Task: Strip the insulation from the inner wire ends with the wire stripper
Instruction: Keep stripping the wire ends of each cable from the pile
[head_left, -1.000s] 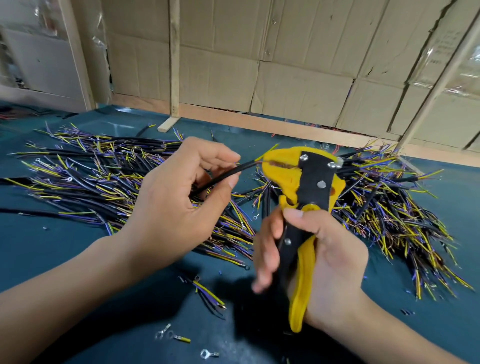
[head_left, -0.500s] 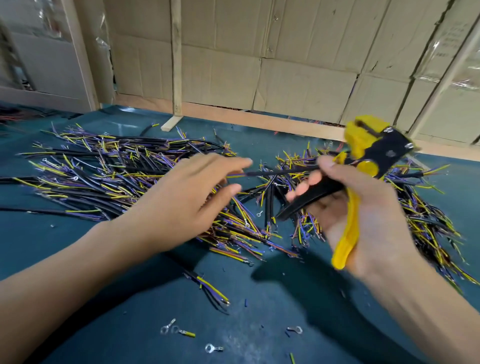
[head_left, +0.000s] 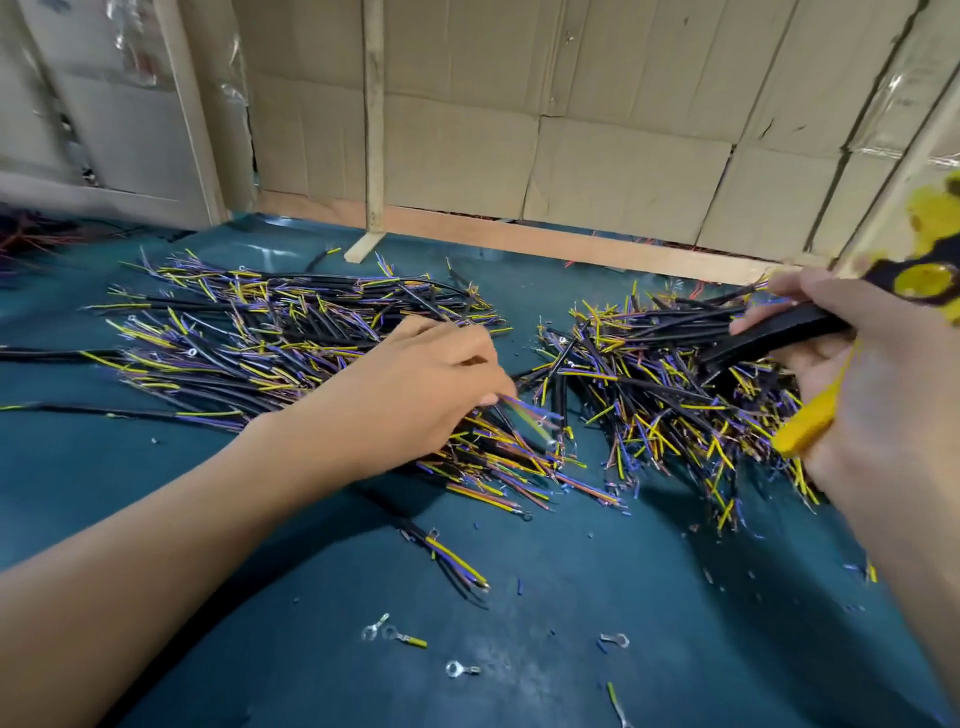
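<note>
My left hand (head_left: 415, 395) lies on the near right end of the left cable pile (head_left: 249, 332), a heap of black cables with yellow and purple inner wires. Its curled fingers and thumb pinch one cable (head_left: 524, 418), whose coloured ends stick out blurred past the thumb. My right hand (head_left: 872, 395) grips the yellow and black wire stripper (head_left: 800, 332) by its handles, above the right edge of the right cable pile (head_left: 649, 384). The stripper's head is blurred at the frame's right edge, so its jaws cannot be made out.
On the dark teal mat (head_left: 571, 597), near me, lie a loose cable (head_left: 457, 561), ring terminals (head_left: 460, 669) and small bits of stripped insulation. A wooden rail (head_left: 519, 239) and cardboard wall (head_left: 623, 171) close off the back.
My left hand let go of the stripped cable and dropped onto the left pile. My right hand carried the stripper up and out to the right.
</note>
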